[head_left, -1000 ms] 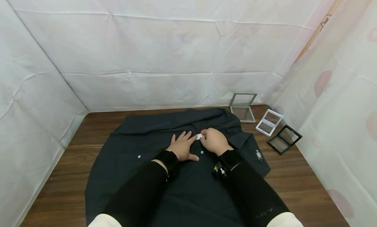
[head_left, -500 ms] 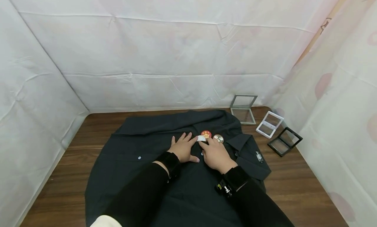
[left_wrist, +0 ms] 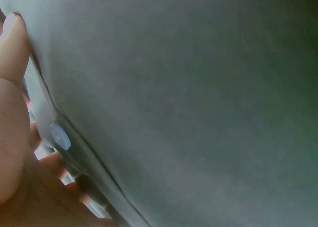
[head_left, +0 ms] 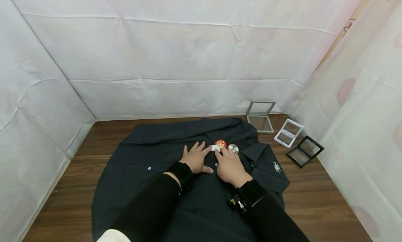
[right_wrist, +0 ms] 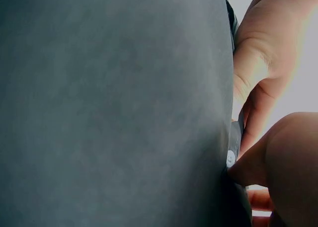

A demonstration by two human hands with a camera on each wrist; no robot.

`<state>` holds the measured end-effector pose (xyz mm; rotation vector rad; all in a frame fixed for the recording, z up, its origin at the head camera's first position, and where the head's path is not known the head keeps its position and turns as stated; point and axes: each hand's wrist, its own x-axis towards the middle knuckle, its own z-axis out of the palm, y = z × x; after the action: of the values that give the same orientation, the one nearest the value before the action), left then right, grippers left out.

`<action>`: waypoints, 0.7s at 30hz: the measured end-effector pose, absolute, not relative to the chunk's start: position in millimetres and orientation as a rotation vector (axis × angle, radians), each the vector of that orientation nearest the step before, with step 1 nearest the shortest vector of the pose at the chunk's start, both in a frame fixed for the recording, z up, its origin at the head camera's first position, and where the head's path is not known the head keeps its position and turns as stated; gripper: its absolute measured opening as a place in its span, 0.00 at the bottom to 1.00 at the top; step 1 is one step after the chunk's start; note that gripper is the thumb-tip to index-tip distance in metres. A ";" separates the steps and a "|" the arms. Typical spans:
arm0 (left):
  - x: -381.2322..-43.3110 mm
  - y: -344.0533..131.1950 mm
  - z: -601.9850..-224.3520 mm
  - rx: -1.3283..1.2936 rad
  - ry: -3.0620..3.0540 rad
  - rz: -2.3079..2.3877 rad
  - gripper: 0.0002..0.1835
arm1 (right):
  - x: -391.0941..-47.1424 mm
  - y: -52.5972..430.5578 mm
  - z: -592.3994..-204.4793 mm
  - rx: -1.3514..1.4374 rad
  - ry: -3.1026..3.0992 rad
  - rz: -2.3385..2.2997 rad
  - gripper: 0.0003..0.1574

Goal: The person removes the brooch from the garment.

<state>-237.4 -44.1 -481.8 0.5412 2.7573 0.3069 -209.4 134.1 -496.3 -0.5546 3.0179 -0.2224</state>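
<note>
A dark button-up shirt (head_left: pixel 194 193) lies spread over the wooden table. Three round badges rest in a row on it: a white badge (head_left: pixel 215 148), a red badge (head_left: pixel 221 144) and a patterned badge (head_left: pixel 233 148). My left hand (head_left: pixel 195 159) lies on the cloth with fingers spread, its index fingertip at the white badge's left edge. My right hand (head_left: pixel 231 168) touches the lower side of the badges with its fingertips, fingers partly bent. A pale shirt button (left_wrist: pixel 60 136) shows near the left thumb in the left wrist view.
At the right stand several opened, hinged square cases: a grey case (head_left: pixel 260 123), a white case (head_left: pixel 288 133) and a black case (head_left: pixel 305 151). A small clear-and-metal piece (head_left: pixel 276 167) lies on the shirt's right side. White curtains (head_left: pixel 176 60) enclose the table (head_left: pixel 72 186).
My right hand has let go of the badge it gripped and drawn back slightly, its fingers straighter; the red and patterned badges came into view. My left hand stays in place.
</note>
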 end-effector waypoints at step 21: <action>-240.3 -43.4 -485.9 0.511 2.743 0.312 0.56 | -211.2 130.2 -490.0 -0.554 2.956 -0.078 0.37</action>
<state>-240.3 -43.4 -485.9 0.5111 2.7431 0.3119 -211.2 130.2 -490.0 -0.5543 2.9558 -0.0785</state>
